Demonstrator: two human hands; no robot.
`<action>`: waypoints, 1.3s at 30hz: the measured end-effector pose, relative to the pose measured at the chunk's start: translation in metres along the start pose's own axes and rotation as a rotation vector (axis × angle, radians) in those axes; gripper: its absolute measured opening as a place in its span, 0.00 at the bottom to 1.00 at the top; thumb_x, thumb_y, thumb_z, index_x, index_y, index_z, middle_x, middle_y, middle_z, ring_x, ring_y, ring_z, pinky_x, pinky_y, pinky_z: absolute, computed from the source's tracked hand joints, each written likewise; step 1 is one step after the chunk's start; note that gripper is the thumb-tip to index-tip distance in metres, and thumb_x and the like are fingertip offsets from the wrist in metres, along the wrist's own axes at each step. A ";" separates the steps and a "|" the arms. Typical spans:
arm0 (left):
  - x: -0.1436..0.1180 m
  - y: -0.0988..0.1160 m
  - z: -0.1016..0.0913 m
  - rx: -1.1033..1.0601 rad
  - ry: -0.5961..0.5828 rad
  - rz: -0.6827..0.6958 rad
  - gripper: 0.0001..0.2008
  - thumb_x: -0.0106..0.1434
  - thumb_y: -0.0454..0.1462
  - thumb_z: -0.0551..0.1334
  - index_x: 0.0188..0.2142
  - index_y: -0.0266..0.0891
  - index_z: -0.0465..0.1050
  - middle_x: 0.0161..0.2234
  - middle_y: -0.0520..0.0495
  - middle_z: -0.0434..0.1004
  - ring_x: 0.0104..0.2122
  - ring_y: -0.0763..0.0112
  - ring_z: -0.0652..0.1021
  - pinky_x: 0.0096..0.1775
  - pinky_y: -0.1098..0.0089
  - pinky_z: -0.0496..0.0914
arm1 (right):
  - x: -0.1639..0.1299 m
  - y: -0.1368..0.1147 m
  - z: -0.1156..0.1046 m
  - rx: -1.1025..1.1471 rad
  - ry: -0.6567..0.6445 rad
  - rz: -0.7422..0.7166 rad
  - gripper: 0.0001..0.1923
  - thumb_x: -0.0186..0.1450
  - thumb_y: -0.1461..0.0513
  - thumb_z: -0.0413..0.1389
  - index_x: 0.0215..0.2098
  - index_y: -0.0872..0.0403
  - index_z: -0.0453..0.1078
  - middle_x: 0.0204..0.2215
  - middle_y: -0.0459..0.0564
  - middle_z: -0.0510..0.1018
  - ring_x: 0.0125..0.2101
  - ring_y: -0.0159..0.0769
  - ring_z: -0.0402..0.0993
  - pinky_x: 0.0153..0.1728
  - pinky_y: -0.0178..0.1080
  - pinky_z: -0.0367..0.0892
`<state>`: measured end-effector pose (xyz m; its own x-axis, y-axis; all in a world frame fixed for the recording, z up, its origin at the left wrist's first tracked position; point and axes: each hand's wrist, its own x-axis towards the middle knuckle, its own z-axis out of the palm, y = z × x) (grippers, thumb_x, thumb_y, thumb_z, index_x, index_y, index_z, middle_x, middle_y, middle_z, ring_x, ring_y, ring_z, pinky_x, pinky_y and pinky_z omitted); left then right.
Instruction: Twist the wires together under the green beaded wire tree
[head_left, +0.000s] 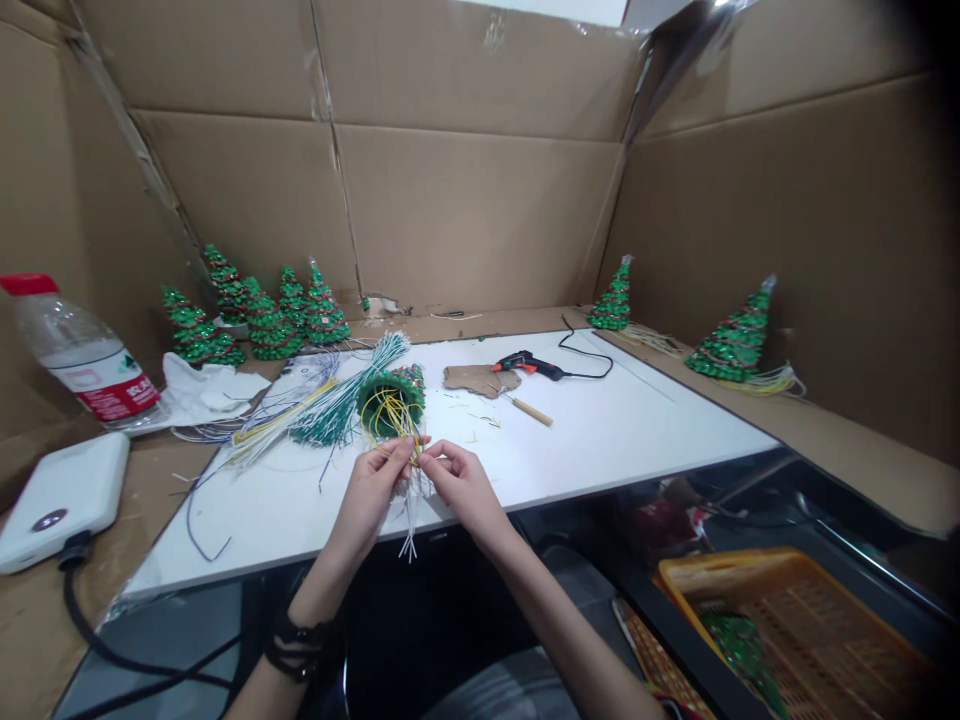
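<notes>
Seven finished trees [247,315] stand along the cardboard wall; I judge one tree [393,398], lying on its side on the white board [637,430], as unfinished. Left hand [373,490] and right hand [459,482] pinch its yellow wires [390,415] with closed fingertips. I see the glue gun [529,366] lying unused nearby.

- Plastic bottle [79,350], lying at left: red label with white print, too blurred to make out.
- No other text, brand, number or sign can be read anywhere in view.
</notes>
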<state>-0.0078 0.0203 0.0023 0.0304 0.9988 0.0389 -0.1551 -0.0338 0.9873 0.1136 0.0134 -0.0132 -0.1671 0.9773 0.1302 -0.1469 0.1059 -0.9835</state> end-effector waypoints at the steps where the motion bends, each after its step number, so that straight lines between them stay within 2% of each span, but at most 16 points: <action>1: 0.000 0.001 0.000 -0.005 0.005 -0.008 0.15 0.49 0.45 0.65 0.29 0.35 0.78 0.15 0.57 0.59 0.17 0.80 0.58 0.20 0.75 0.51 | 0.000 0.000 0.000 -0.002 -0.006 -0.003 0.12 0.58 0.55 0.53 0.25 0.55 0.61 0.13 0.36 0.55 0.15 0.22 0.44 0.16 0.30 0.39; 8: -0.001 0.004 0.000 -0.049 0.022 -0.050 0.19 0.48 0.46 0.65 0.35 0.35 0.78 0.15 0.58 0.56 0.17 0.82 0.55 0.19 0.77 0.49 | -0.001 0.001 0.000 -0.026 -0.025 -0.005 0.13 0.58 0.53 0.54 0.26 0.56 0.61 0.14 0.37 0.56 0.15 0.23 0.44 0.16 0.29 0.40; 19: 0.000 0.002 -0.002 -0.050 0.028 -0.054 0.20 0.50 0.46 0.65 0.36 0.34 0.78 0.17 0.58 0.56 0.18 0.82 0.55 0.19 0.78 0.48 | -0.003 0.001 0.002 -0.098 -0.023 -0.039 0.13 0.60 0.53 0.52 0.27 0.54 0.61 0.14 0.37 0.55 0.15 0.24 0.45 0.16 0.29 0.42; 27: -0.001 0.002 -0.001 -0.052 0.023 -0.050 0.19 0.49 0.46 0.65 0.35 0.33 0.77 0.16 0.58 0.57 0.17 0.82 0.56 0.18 0.78 0.49 | -0.004 0.004 0.001 -0.219 0.000 -0.068 0.13 0.61 0.53 0.50 0.29 0.54 0.65 0.15 0.40 0.60 0.17 0.26 0.52 0.18 0.29 0.48; 39: -0.002 0.004 0.004 -0.011 0.018 -0.046 0.20 0.48 0.47 0.65 0.34 0.33 0.76 0.16 0.57 0.60 0.16 0.81 0.57 0.17 0.77 0.49 | -0.001 0.005 0.001 -0.101 -0.042 -0.037 0.15 0.60 0.50 0.50 0.29 0.55 0.62 0.17 0.39 0.59 0.17 0.25 0.49 0.18 0.29 0.46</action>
<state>-0.0044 0.0182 0.0068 0.0200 0.9998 -0.0096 -0.1649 0.0128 0.9862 0.1124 0.0125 -0.0179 -0.2045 0.9641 0.1693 -0.0555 0.1613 -0.9853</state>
